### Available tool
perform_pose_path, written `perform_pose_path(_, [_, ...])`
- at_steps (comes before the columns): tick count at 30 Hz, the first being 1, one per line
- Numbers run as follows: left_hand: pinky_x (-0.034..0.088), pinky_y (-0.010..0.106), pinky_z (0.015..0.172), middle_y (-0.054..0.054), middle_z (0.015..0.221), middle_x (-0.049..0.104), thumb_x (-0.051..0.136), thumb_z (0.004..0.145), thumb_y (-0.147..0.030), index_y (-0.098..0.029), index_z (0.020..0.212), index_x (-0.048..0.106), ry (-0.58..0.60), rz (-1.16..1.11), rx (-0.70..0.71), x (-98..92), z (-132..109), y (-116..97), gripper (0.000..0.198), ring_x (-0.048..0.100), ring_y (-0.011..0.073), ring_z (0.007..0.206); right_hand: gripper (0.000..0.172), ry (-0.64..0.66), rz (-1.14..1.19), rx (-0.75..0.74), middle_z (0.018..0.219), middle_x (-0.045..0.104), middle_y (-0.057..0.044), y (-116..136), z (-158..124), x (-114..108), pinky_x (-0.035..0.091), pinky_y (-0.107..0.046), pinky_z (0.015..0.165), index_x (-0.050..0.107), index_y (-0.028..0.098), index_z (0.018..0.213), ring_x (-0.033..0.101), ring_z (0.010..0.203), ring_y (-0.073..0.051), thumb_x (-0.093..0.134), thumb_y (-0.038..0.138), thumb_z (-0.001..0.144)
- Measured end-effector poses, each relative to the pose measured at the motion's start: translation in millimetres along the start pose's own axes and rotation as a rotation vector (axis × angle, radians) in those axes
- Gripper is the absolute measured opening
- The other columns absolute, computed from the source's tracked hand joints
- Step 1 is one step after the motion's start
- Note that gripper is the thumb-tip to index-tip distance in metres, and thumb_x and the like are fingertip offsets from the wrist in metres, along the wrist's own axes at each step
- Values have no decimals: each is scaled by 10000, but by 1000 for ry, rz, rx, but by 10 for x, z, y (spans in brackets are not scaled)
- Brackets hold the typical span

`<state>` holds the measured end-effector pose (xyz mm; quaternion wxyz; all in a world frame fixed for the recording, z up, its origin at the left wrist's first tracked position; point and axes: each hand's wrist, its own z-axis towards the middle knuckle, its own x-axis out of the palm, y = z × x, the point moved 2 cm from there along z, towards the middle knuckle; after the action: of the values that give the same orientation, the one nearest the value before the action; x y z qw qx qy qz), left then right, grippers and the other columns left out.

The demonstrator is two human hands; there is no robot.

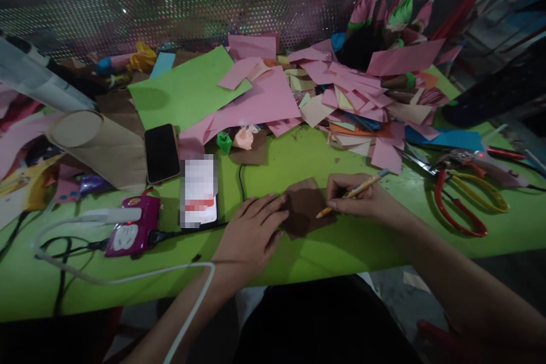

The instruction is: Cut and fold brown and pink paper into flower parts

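A small brown piece of paper (303, 210) lies on the green tabletop in front of me. My left hand (256, 227) rests flat with its fingers stretched out, the fingertips on the paper's left edge. In my right hand (358, 196) is a yellow pencil (355, 190), held in a writing grip. The pencil slants down to the left, and its tip is at the right part of the paper; whether it touches, I cannot tell. No marks on the paper can be made out.
Left of my hands are a lit phone (198, 193), a dark phone (162, 153), a purple power adapter (133, 226) with cables and a brown paper roll (102, 148). Red and yellow scissors (460, 199) and a glue gun (490, 165) lie right. Pink paper scraps (354, 85) heap behind.
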<state>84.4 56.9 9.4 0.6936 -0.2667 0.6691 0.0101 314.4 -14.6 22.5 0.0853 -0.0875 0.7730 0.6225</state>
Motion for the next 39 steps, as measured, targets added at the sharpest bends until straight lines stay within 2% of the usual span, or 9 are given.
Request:
perform_pose_path(11, [368, 477, 1115, 50, 1440, 560, 482, 965, -243, -222, 1261, 595, -16, 0, 13, 14, -4, 15, 317, 467, 228, 1355, 169, 73, 7, 28, 572, 529, 23, -24, -29, -10, 325, -251, 502, 561, 197, 626, 450, 547, -117, 653, 292, 731])
perform_pose_path(14, [363, 477, 1120, 57, 1448, 552, 481, 965, -255, -218, 1258, 596, -7, 2, 15, 25, -6, 26, 317, 463, 233, 1358, 187, -25, 41, 0, 578, 542, 24, -31, 0, -19, 336, -245, 485, 585, 198, 678, 462, 522, -112, 664, 343, 767])
perform_pose_path(17, [364, 485, 1117, 57, 1456, 543, 481, 961, -261, -221, 1261, 590, 1, 7, 22, 22, -7, 22, 322, 460, 241, 1360, 227, -166, 25, -79, 636, 601, 6, -38, 71, -15, 394, -249, 508, 598, 202, 750, 530, 558, -126, 683, 407, 796])
perform_pose_path(19, [368, 485, 1114, 62, 1467, 530, 488, 955, -255, -221, 1269, 583, -1, 10, 23, 16, -9, 14, 330, 463, 243, 1358, 262, -206, -11, -117, 658, 631, -7, -53, 128, 7, 431, -260, 532, 600, 205, 767, 570, 590, -142, 693, 448, 799])
perform_pose_path(29, [365, 498, 1117, 69, 1476, 518, 514, 949, -258, -219, 1279, 572, -27, 29, 27, 49, -18, 15, 337, 469, 245, 1352, 284, -254, -113, -162, 681, 652, -13, -123, 208, 66, 476, -285, 547, 597, 214, 799, 613, 605, -160, 673, 487, 822])
perform_pose_path(39, [365, 505, 1120, 69, 1474, 521, 523, 946, -266, -214, 1281, 576, -19, 27, 24, 50, -13, 12, 343, 469, 248, 1353, 198, -238, -137, -156, 654, 650, -9, -109, 208, 62, 450, -280, 541, 592, 213, 793, 599, 588, -161, 660, 396, 827])
